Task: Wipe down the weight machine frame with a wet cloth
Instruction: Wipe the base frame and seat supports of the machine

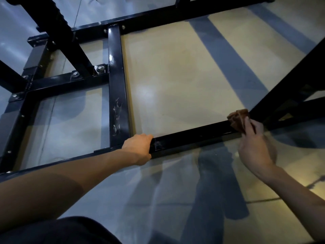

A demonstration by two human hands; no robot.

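Head view, looking down at the base of the glossy black square-tube steel weight machine frame [117,71], which lies flat on a pale, shiny floor [175,76].

Landmark: the near horizontal bar of the frame [191,136], running from lower left up toward the right.

Left hand [139,148]: on the left end of the near bar, just right of where the long cross tube meets it. Fingers curl over the far edge of the bar, thumb side toward the camera; it grips the bar and holds nothing else.

Right hand [255,147]: at the right end of the near bar, by the junction with the slanted black beam [290,88]. Fingers bent round a crumpled brown cloth [239,118], which is pressed against the top of the bar at that end. Cloth bunches up above the fingertips. Wetness of the cloth cannot be judged.

Whitish scuff marks [117,115] show on the cross tube just above the near bar's left end, and a smaller patch on the bar beside the left hand.

Silver bolts on plates [99,69] sit well beyond the near bar, at upper left.
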